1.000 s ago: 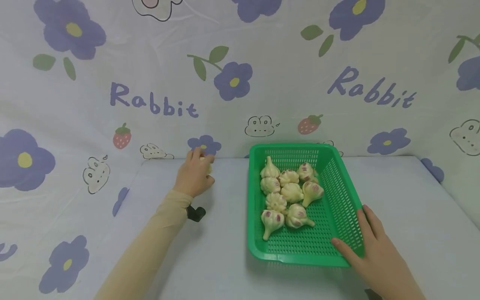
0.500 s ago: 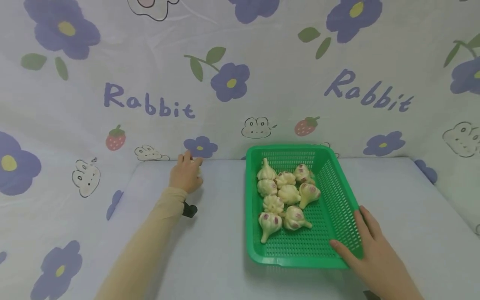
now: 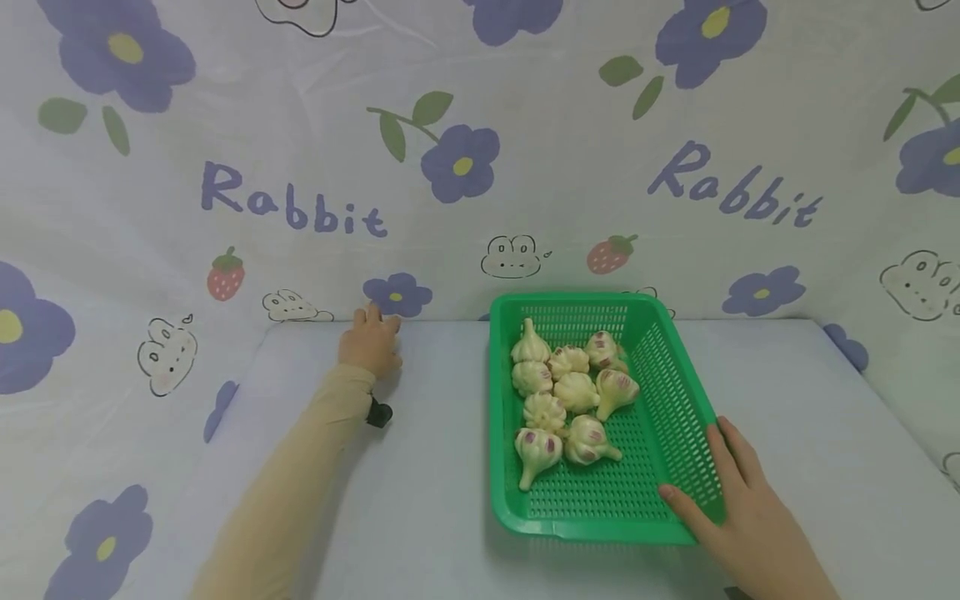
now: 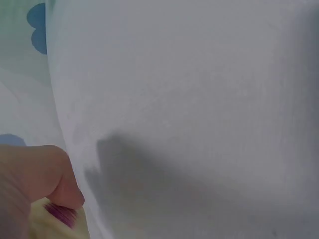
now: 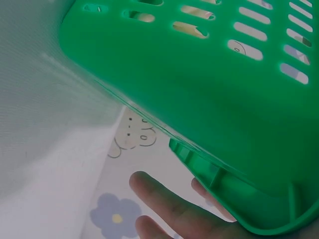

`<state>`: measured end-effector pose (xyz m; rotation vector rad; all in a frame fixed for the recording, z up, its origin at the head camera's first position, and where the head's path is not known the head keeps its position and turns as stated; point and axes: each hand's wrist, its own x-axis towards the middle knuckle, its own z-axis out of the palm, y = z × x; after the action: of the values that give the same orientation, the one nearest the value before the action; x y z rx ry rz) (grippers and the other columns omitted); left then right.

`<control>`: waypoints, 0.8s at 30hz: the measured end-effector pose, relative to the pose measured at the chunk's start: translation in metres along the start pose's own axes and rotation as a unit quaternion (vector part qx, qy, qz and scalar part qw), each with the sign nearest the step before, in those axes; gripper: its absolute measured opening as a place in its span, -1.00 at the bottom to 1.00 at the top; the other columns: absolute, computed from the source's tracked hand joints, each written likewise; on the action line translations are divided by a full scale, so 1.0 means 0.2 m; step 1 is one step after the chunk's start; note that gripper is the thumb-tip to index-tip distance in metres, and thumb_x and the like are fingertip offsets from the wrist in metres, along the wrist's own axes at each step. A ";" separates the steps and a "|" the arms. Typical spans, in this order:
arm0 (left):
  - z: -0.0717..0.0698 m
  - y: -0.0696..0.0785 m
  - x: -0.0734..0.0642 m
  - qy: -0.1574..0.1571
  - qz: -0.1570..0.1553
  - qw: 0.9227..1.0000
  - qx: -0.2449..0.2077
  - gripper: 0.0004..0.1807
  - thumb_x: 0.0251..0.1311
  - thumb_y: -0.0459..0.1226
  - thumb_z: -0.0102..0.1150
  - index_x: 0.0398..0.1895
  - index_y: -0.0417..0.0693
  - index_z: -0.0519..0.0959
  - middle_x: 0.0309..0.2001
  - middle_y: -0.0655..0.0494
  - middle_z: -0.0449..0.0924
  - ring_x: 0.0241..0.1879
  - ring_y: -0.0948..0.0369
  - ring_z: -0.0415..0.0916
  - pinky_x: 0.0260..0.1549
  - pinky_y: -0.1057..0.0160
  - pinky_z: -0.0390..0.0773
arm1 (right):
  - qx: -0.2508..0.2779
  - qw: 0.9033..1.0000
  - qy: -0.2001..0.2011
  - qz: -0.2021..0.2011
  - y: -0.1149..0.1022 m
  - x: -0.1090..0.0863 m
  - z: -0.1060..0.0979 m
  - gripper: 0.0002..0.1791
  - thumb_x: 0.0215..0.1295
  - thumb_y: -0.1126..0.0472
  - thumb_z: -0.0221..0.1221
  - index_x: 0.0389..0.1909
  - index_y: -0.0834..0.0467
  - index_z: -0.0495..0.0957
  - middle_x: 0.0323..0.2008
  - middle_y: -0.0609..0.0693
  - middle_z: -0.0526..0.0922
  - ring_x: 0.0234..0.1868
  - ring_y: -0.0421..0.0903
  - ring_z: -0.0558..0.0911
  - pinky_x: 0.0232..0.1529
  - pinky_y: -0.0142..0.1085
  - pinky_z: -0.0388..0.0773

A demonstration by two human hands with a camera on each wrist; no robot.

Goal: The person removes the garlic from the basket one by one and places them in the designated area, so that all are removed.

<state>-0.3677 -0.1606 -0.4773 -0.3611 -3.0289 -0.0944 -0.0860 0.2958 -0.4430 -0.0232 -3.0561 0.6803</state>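
Observation:
My left hand (image 3: 369,343) is at the far left part of the table, fingers pointing at the back wall. It grips a garlic bulb (image 4: 62,219), whose cream skin with a purple patch shows under the bent thumb in the left wrist view; the head view hides this bulb behind the hand. A green plastic basket (image 3: 592,529) tilts slightly on the table, with several garlic bulbs (image 3: 576,392) gathered on its left side. My right hand (image 3: 753,508) holds its near right corner, thumb over the rim and fingers along the outer wall.
The white tabletop (image 3: 420,467) meets a cloth backdrop (image 3: 570,100) printed with flowers, rabbits and lettering along the back edge. A black wrist device (image 3: 379,412) hangs under the left wrist.
My left hand has shifted a little to the left, and the garlic bulb partly seen beside it earlier is now out of sight in the head view. The right hand and basket stay put.

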 end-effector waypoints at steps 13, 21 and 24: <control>0.05 0.03 0.01 -0.026 -0.004 0.999 0.018 -0.31 0.19 -0.23 0.22 0.44 -0.14 0.40 0.41 -0.37 0.25 0.32 -0.29 0.28 -0.16 -0.17 0.70 | -0.001 1.000 -0.010 0.007 0.01 0.00 0.01 0.18 0.47 -0.34 0.10 0.67 0.25 -0.35 0.66 0.34 -0.27 0.33 0.58 0.36 -0.02 0.42 0.50; 0.04 0.05 0.00 -0.017 -0.007 1.000 0.019 -0.35 0.16 -0.26 0.23 0.37 -0.19 0.44 0.38 -0.39 0.29 0.29 -0.30 0.32 -0.16 -0.18 0.71 | 0.001 1.000 -0.011 0.005 0.01 0.00 0.01 0.17 0.48 -0.33 0.09 0.67 0.25 -0.36 0.66 0.33 -0.28 0.30 0.59 0.40 -0.06 0.41 0.52; 0.04 0.05 0.00 -0.009 -0.006 1.000 0.020 -0.35 0.14 -0.23 0.27 0.36 -0.19 0.45 0.35 -0.38 0.31 0.26 -0.29 0.34 -0.18 -0.18 0.71 | 0.003 1.000 -0.012 0.005 0.01 0.00 0.01 0.17 0.48 -0.33 0.09 0.67 0.26 -0.37 0.66 0.33 -0.29 0.30 0.59 0.39 -0.06 0.42 0.51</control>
<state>-0.3651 -0.1505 -0.4839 -0.3420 -3.0451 -0.0327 -0.0866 0.2971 -0.4452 -0.0303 -3.0784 0.6938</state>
